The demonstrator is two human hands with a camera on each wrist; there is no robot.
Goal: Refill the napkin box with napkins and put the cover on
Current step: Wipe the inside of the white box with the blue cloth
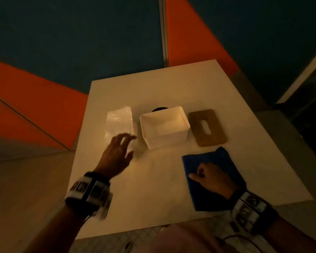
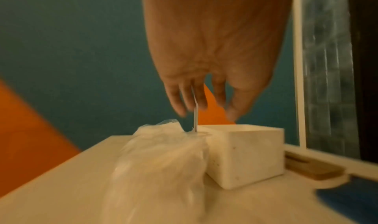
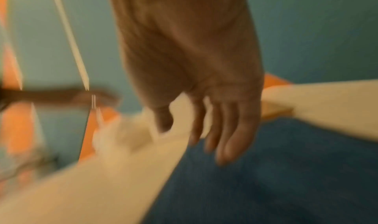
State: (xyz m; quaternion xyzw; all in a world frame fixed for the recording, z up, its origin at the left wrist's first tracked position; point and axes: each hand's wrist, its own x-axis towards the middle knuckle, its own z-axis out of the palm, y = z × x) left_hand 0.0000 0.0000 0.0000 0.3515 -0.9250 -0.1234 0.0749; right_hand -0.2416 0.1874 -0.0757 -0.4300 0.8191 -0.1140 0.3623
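Observation:
An open white napkin box point(image 1: 164, 127) stands mid-table, seen from the side as a white block point(image 2: 247, 156) in the left wrist view. A clear plastic pack of napkins point(image 1: 119, 121) lies just left of it and fills the foreground point(image 2: 161, 166) in the left wrist view. The wooden cover point(image 1: 206, 127) with an oval slot lies flat to the right of the box. My left hand point(image 1: 119, 148) hovers over the pack's near end, fingers spread point(image 2: 201, 104), holding nothing. My right hand point(image 1: 211, 177) hangs loosely curled over a blue cloth point(image 1: 215, 159), its fingers point(image 3: 223, 137) relaxed.
The white table point(image 1: 153, 198) ends at a near edge by my body and a left edge beside the pack. A dark round object point(image 1: 160, 109) shows behind the box. Orange and teal floor surrounds the table.

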